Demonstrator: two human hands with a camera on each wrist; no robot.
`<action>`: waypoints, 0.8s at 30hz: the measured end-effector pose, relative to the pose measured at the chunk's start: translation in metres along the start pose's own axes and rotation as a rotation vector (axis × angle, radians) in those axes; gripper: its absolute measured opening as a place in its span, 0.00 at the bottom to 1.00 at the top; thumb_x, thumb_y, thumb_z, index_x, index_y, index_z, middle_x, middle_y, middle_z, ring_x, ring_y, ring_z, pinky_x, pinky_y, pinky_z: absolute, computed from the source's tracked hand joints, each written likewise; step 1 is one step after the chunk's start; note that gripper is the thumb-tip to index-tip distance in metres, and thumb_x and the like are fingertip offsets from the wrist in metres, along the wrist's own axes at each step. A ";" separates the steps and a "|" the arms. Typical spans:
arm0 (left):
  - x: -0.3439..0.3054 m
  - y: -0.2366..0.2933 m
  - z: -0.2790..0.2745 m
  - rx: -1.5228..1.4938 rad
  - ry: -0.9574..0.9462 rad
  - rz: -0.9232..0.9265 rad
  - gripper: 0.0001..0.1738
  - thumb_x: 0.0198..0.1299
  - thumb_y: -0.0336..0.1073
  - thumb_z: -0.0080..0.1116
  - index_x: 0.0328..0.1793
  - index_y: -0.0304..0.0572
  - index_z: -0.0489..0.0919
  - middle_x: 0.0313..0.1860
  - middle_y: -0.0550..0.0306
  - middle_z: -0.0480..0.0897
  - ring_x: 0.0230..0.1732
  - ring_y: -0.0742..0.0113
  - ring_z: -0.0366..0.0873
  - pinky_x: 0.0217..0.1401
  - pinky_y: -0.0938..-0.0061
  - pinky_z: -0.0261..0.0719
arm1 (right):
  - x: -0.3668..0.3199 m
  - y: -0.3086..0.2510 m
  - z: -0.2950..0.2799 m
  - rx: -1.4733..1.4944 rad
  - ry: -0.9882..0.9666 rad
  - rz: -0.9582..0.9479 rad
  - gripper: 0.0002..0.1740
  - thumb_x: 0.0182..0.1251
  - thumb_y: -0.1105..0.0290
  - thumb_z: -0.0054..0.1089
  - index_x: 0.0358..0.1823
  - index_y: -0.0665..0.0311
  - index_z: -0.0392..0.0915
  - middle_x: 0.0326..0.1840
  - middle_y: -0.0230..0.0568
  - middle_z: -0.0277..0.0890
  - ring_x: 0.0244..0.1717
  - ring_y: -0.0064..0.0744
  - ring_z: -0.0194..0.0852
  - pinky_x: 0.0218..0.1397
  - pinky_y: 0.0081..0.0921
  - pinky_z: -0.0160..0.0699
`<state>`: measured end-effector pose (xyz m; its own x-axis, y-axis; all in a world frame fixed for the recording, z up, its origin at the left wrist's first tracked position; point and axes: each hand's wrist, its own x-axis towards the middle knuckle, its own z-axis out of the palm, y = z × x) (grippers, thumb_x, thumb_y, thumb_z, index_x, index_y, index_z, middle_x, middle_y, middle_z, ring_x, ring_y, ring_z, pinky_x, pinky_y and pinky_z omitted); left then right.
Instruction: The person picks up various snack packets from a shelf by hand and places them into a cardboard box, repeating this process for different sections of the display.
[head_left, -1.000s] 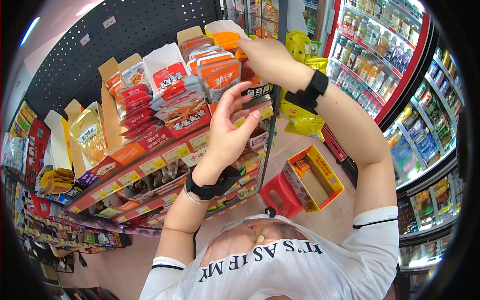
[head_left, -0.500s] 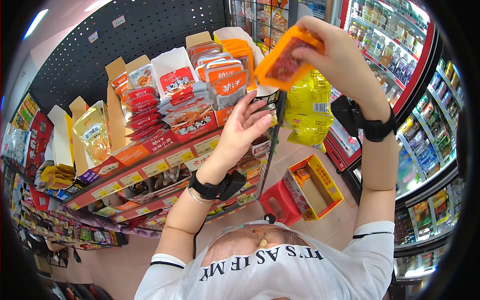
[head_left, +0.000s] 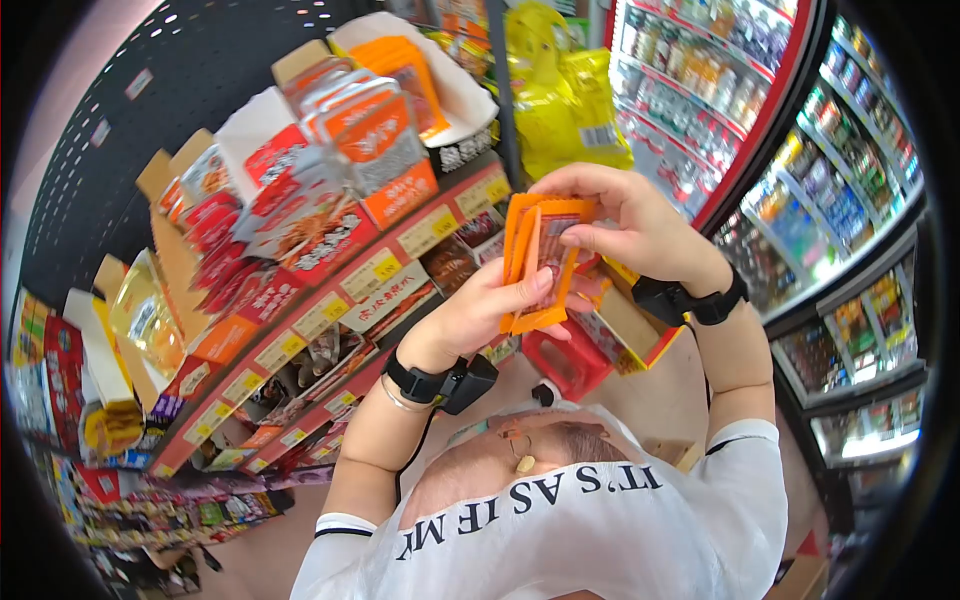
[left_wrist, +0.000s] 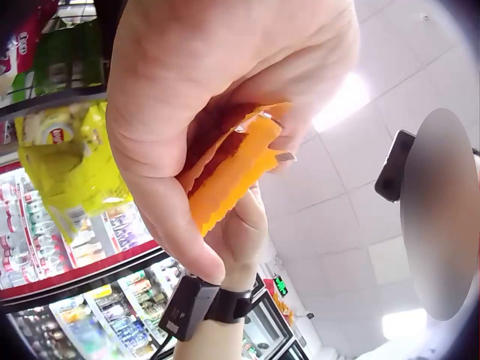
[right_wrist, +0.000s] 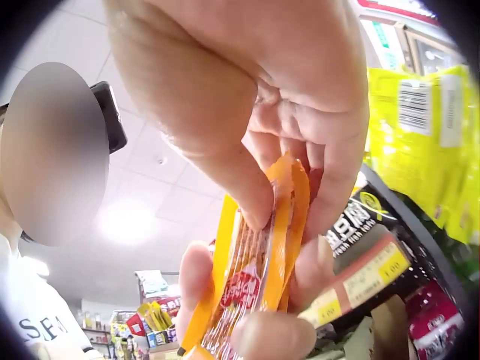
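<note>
A few orange snack packets (head_left: 550, 235) are held between both hands in front of the shelf. My left hand (head_left: 485, 308) grips their lower end, its thumb across the front packet. At the upper right, my right hand (head_left: 640, 225) pinches them between thumb and fingers. In the right wrist view the front packet (right_wrist: 244, 281) has a see-through middle with a red label, and the left thumb (right_wrist: 274, 334) lies over its lower part. From the left wrist, the stacked packets (left_wrist: 236, 176) show their crinkled edges.
Snack boxes line the shelf, with a white box (head_left: 465, 120) of similar orange packets at its right end. Yellow bags (head_left: 570, 115) hang beside it. Below are a red stool (head_left: 570, 365) and a yellow-edged box (head_left: 640, 340). Drinks fridges (head_left: 700, 85) stand at right.
My right hand came out of the white box with orange packets and brought them down to the left hand. The left hand, holding nothing before near the shelf front, now grips them too.
</note>
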<state>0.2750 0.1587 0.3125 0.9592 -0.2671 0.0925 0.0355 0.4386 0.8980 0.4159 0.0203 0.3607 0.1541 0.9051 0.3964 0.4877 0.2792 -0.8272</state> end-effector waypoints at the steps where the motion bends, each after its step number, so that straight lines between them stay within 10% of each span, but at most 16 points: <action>1: 0.003 -0.008 -0.003 -0.035 0.027 -0.021 0.31 0.64 0.49 0.50 0.67 0.40 0.60 0.55 0.45 0.73 0.55 0.58 0.75 0.47 0.68 0.81 | -0.013 0.008 0.002 0.091 0.090 0.093 0.22 0.58 0.79 0.58 0.55 0.70 0.68 0.48 0.38 0.74 0.49 0.25 0.73 0.52 0.23 0.73; 9: 0.041 -0.100 -0.024 -0.143 -0.039 -0.331 0.27 0.67 0.49 0.44 0.65 0.40 0.63 0.53 0.46 0.74 0.52 0.57 0.77 0.43 0.64 0.83 | -0.127 0.096 0.057 0.704 0.436 0.462 0.12 0.69 0.65 0.52 0.45 0.66 0.76 0.33 0.27 0.74 0.27 0.11 0.65 0.25 0.13 0.67; 17: 0.090 -0.202 -0.038 0.012 0.105 -0.711 0.25 0.64 0.47 0.51 0.62 0.42 0.67 0.52 0.57 0.76 0.51 0.69 0.76 0.45 0.69 0.81 | -0.216 0.168 0.075 0.643 0.878 0.714 0.13 0.68 0.69 0.51 0.50 0.67 0.73 0.45 0.35 0.77 0.43 0.21 0.75 0.49 0.22 0.75; 24: 0.136 -0.276 -0.067 0.324 0.120 -0.811 0.19 0.62 0.37 0.56 0.57 0.40 0.71 0.44 0.59 0.79 0.40 0.75 0.77 0.33 0.82 0.79 | -0.253 0.249 0.071 0.784 0.949 0.847 0.13 0.68 0.71 0.51 0.52 0.67 0.71 0.46 0.35 0.76 0.44 0.21 0.74 0.47 0.22 0.75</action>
<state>0.4150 0.0588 0.0484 0.6963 -0.2904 -0.6563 0.6550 -0.1168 0.7466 0.4375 -0.1165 0.0262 0.7849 0.4280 -0.4481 -0.5559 0.1668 -0.8143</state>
